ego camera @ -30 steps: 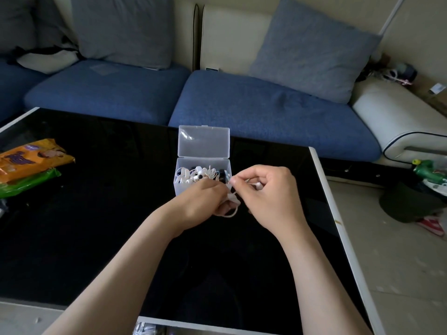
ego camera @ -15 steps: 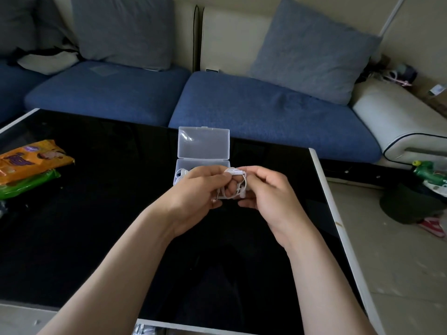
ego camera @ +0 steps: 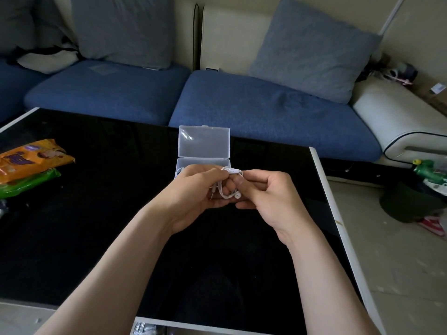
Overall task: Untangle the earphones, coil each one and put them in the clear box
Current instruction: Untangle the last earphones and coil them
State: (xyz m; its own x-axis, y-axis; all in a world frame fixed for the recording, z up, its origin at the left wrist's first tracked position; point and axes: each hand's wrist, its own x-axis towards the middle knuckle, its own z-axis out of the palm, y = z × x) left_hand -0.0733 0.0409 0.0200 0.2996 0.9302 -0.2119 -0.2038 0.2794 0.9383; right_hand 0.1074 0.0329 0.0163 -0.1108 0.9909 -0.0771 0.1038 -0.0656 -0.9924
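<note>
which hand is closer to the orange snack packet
Left. The left hand sits right of the orange snack packet, mid-table; the right hand lies farther right, beyond the left hand.

Black table (ego camera: 96,213), clear box (ego camera: 203,143), orange packet (ego camera: 29,160), green packet (ego camera: 26,183)

No text can be read with certainty. Purple printed characters and a small round purple badge are seen on the orange packet (ego camera: 31,160), which lies on the tabletop (ego camera: 96,213) well to the left of the left hand (ego camera: 193,197). The print is too blurred for any word or brand to be made out. A dark mark is carried by a small white card (ego camera: 438,87) far to the right of the right hand (ego camera: 273,197); it is too small to be read.
</note>
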